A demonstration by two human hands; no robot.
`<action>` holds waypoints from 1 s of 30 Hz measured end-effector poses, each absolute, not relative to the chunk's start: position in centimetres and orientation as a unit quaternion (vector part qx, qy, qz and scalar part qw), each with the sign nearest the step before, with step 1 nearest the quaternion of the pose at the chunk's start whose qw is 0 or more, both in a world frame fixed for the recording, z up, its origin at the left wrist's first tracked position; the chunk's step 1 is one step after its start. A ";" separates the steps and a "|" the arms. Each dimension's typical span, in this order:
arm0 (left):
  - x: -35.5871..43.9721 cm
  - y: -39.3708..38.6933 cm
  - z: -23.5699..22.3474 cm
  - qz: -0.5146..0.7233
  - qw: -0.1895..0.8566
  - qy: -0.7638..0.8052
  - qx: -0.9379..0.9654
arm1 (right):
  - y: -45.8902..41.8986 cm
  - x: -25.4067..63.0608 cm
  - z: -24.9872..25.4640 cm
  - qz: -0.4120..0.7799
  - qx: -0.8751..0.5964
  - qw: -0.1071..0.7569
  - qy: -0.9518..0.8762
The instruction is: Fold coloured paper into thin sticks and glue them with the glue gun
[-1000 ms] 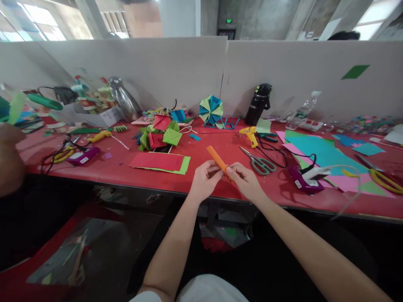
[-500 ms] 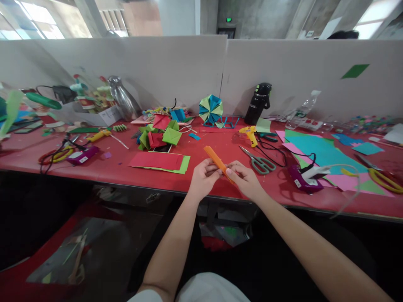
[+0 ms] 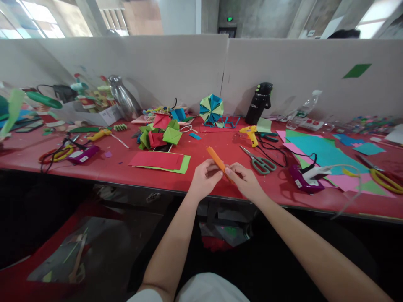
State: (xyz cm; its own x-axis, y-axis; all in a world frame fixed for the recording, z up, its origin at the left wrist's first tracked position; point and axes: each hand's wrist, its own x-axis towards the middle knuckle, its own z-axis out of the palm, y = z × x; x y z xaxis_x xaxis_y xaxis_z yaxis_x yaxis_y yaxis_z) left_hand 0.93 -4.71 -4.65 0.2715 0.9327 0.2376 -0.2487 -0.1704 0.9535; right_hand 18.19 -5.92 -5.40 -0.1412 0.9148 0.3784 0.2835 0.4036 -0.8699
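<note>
A narrow folded strip of orange paper [image 3: 215, 158] slants between my two hands, just above the front edge of the red table [image 3: 201, 184]. My left hand [image 3: 205, 178] pinches it from the left, fingers curled. Closed on its lower right part is my right hand [image 3: 244, 179], thumb on top; the fingers partly hide that end. To the left lie flat red paper sheets [image 3: 156, 160] over light green paper [image 3: 185, 165]. Green-handled scissors [image 3: 262, 164] rest open-bladed just right of my hands.
Folded red and green paper pieces [image 3: 171, 136] are heaped at centre left. Behind stands a blue and pale-green paper wheel [image 3: 211, 110]. A yellow glue gun [image 3: 250, 135], black bottle [image 3: 258, 102], purple power socket [image 3: 304, 179] with cables and coloured sheets [image 3: 327, 153] occupy the right.
The orange strip looked slightly opened half a second ago and is now pressed narrow again. Both hands stay nearly in place. A person's arm at the far left has gone out of view.
</note>
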 end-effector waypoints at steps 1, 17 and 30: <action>0.9 -4.8 -4.6 0.519 0.579 0.301 0.552 | -5.9 18.2 -5.4 0.325 -0.442 0.485 -0.681; 1.6 -4.6 -5.0 0.577 0.616 0.281 0.457 | -6.2 17.6 -5.6 0.325 -0.451 0.557 -0.617; 0.2 -3.8 -5.1 0.594 0.623 0.270 0.431 | -6.0 19.1 -5.1 0.182 -0.374 0.449 -0.791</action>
State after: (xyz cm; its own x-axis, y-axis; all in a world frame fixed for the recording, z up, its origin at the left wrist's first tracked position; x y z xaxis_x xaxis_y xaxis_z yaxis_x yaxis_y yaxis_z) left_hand 0.15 -3.79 -5.10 0.1492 0.9730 0.1760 -0.5082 -0.0772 0.8578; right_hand 19.12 -6.02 -5.14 -0.3178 0.7546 0.5741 0.4272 0.6545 -0.6238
